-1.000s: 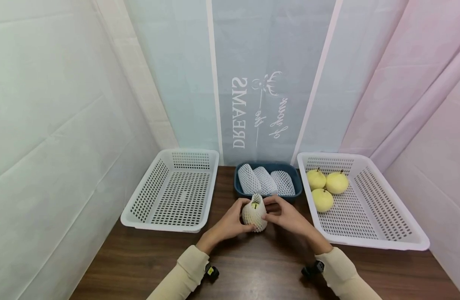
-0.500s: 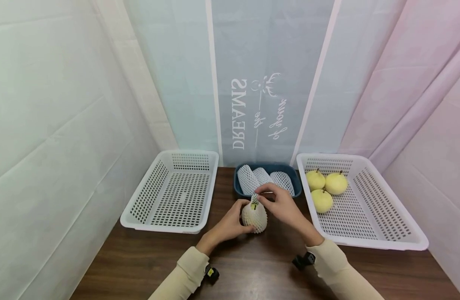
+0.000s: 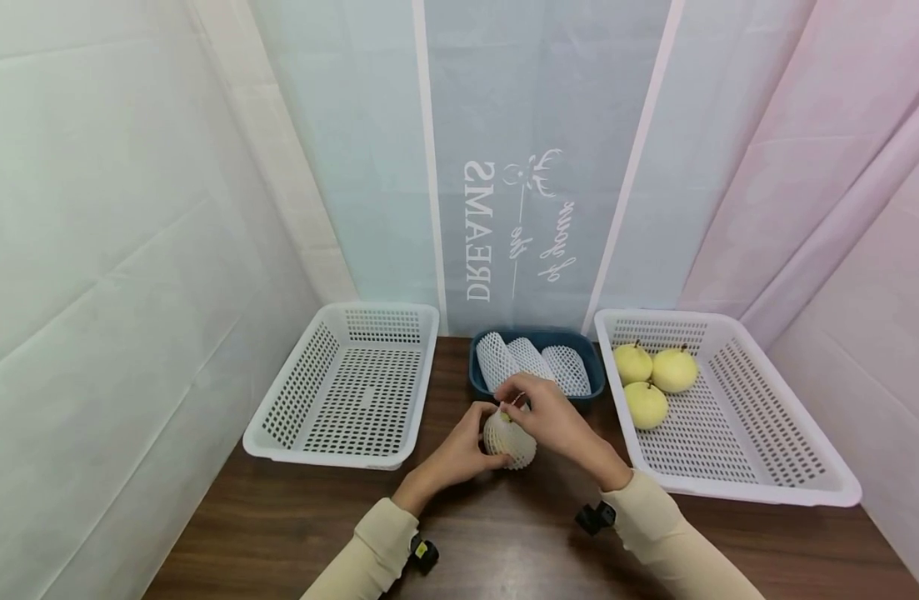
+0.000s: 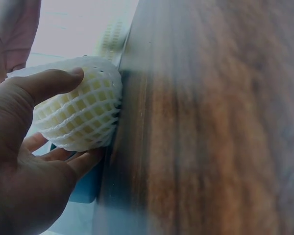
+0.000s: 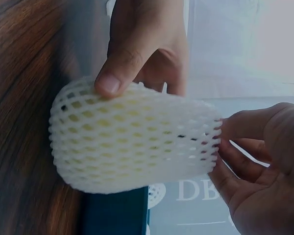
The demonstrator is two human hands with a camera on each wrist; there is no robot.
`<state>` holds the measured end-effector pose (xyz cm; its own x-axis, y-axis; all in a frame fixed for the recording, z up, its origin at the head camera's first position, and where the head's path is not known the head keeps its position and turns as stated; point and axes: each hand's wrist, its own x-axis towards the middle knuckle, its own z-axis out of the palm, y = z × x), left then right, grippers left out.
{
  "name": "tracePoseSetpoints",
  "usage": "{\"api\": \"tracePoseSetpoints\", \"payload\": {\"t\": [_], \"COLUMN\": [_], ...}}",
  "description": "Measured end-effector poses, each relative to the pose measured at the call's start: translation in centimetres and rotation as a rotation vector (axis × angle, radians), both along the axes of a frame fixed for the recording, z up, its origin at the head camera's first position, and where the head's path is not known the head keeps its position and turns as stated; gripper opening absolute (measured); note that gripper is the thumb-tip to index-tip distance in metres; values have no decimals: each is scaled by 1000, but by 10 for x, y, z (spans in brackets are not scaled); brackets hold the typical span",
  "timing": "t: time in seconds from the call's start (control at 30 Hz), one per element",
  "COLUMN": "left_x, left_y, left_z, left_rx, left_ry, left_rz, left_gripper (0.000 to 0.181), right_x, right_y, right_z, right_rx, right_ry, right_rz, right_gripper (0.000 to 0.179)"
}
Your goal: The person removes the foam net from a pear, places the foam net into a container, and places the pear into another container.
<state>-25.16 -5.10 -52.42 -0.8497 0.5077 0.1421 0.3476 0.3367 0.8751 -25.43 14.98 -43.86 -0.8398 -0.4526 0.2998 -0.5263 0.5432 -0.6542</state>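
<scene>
A yellow pear (image 4: 90, 110) sits upright on the table inside a white foam net (image 5: 122, 142), its pale skin showing through the mesh. My left hand (image 3: 457, 447) holds the wrapped fruit from the left, thumb on the near side and fingers round the far side. At the top, my right hand (image 3: 555, 418) pinches the net's open end above the pear. Seen from the right wrist, the right hand's fingertips (image 5: 224, 129) are at the net's rim, and that end of the mesh stretches past the fruit. The right hand covers part of the net's top in the head view.
Behind the hands, a dark blue basin (image 3: 596, 379) holds white foam nets (image 3: 566, 369). At left stands a white perforated basket (image 3: 252, 437). Another white basket (image 3: 774, 493), at right, has three yellow pears (image 3: 646, 406) in its left corner. A printed curtain (image 3: 519, 100) hangs behind the wooden table (image 3: 496, 542).
My right hand has moved from the pear's right side up to the net's top end and now pinches it, with the raised end drawn lower. The left hand keeps its hold.
</scene>
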Motion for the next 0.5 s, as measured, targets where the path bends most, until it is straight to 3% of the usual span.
{"api": "tracePoseSetpoints", "payload": {"t": [0.5], "left_x": [1], "left_y": [-1], "left_z": [0], "left_rx": [-5], "left_ry": [-36], "left_rz": [-13], "left_gripper": [74], "right_x": [-1], "right_y": [7], "right_z": [-5], "right_rx": [207], "right_ry": [7], "right_rz": [7], "right_gripper": [25]}}
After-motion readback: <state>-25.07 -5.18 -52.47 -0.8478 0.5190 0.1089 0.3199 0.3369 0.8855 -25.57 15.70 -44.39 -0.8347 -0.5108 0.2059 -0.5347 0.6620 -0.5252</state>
